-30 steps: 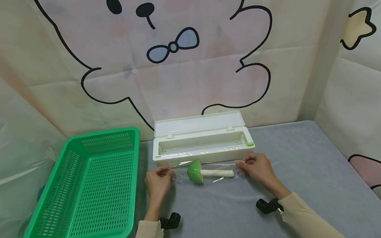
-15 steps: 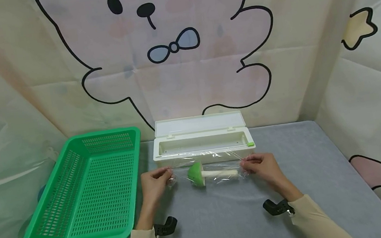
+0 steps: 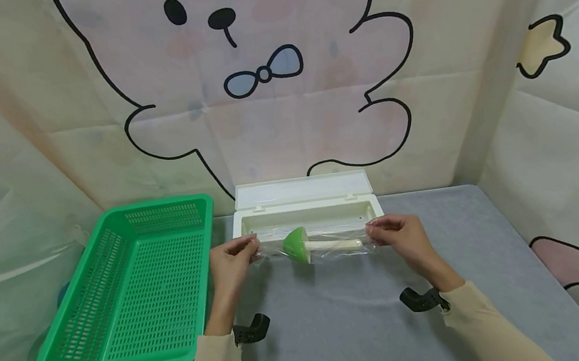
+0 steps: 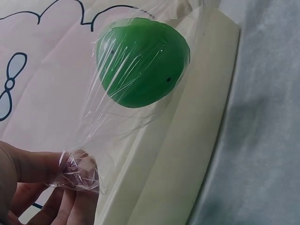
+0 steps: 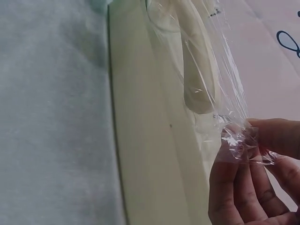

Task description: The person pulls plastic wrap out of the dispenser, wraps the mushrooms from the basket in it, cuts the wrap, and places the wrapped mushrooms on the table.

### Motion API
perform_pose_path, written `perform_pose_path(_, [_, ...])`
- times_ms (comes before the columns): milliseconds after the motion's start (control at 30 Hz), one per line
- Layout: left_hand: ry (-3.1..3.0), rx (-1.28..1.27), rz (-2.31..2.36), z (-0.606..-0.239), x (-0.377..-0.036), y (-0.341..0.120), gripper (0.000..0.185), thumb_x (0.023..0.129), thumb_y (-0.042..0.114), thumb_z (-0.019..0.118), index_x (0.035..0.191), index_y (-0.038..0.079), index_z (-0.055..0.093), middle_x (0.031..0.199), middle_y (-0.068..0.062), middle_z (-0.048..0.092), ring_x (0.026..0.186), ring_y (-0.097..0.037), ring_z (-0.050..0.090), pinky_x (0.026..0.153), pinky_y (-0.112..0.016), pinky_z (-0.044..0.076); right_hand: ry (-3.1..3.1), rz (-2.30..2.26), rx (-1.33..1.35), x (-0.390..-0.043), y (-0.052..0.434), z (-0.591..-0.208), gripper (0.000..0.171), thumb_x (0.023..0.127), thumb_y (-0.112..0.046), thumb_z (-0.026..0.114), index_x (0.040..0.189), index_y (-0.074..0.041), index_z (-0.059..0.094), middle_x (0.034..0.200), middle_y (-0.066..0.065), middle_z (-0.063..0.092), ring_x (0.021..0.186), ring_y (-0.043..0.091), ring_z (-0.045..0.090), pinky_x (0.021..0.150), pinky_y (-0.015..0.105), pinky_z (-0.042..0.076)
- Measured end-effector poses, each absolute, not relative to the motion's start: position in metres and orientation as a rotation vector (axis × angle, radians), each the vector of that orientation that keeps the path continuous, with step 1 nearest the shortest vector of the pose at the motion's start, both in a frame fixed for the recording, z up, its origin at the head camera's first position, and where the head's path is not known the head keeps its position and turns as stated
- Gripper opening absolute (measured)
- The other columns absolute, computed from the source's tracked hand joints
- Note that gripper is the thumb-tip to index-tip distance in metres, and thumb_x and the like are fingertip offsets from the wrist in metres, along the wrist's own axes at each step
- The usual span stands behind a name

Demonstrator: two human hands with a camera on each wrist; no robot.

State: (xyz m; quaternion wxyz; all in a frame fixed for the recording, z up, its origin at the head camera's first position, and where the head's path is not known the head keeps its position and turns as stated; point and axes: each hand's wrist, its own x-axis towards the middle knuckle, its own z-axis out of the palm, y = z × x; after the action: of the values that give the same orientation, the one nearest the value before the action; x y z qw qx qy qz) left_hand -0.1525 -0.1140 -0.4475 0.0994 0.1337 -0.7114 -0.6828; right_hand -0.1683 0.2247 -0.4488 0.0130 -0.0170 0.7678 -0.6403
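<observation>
Clear cling film [image 3: 325, 248] is stretched between my two hands, and I keep it taut so the toy mushroom [image 3: 315, 246] slung in it does not roll out. My left hand [image 3: 229, 265] pinches the left end of the film between thumb and fingertips; the left wrist view shows that end crumpled into a small wad [image 4: 77, 169] against my fingers, a firmer hold than a flat edge would give. My right hand [image 3: 404, 238] pinches the right end the same way, the gathered film bunched at my fingertips [image 5: 243, 145]. Both hands are level with each other and apart, so the film sags only a little under the load.

The mushroom hangs in the film clear of the counter [image 3: 351, 329], lying on its side with the green cap [image 4: 143, 61] toward my left hand and the pale stem [image 5: 199, 70] pointing toward my right. It is held just in front of, and partly over, the cream dispenser box [image 3: 251, 224], whose lid [image 3: 301, 190] stands open against the far curtain. I judge the film wraps at least partly round the cap, since creases lie over its dome in the left wrist view.

A green perforated basket [image 3: 135, 290] sits on the counter to the left, well apart from my left hand. A cartoon bear curtain [image 3: 266, 75] forms the far backdrop
</observation>
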Motion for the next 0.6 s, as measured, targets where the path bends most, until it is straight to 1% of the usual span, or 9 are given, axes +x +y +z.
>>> perform_pose_path(167, [-2.059, 0.378, -2.068, -0.44, -0.158, -0.112, 0.018, 0.091, -0.002, 0.073, 0.107, -0.011, 0.074, 0.096, -0.02, 0.074, 0.073, -0.014, 0.071, 0.067, -0.026, 0.06, 2.408, -2.013, -0.072, -0.174, 0.225, -0.442, 0.031, 0.093, -0.005, 0.074, 0.111, 0.019, 0.066, 0.093, 0.011, 0.074, 0.075, 0.012, 0.073, 0.073, 0.03, 0.061])
perform_pose_path(400, [-2.005, 0.345, -2.124, -0.431, -0.165, -0.112, 0.019, 0.091, -0.004, 0.072, 0.108, -0.014, 0.072, 0.093, -0.022, 0.072, 0.072, -0.014, 0.072, 0.07, -0.028, 0.061, 2.443, -1.98, -0.048, -0.181, 0.225, -0.433, 0.033, 0.093, -0.01, 0.075, 0.111, 0.017, 0.067, 0.093, 0.01, 0.073, 0.075, 0.012, 0.072, 0.074, 0.031, 0.061])
perform_pose_path(600, [-1.982, 0.327, -2.144, -0.424, -0.168, -0.111, 0.019, 0.091, -0.005, 0.072, 0.108, -0.014, 0.072, 0.098, -0.022, 0.072, 0.074, -0.015, 0.072, 0.072, -0.03, 0.061, 2.418, -2.013, -0.061, -0.184, 0.225, -0.428, 0.034, 0.094, -0.009, 0.074, 0.113, 0.018, 0.065, 0.091, 0.002, 0.074, 0.076, 0.011, 0.072, 0.075, 0.03, 0.061])
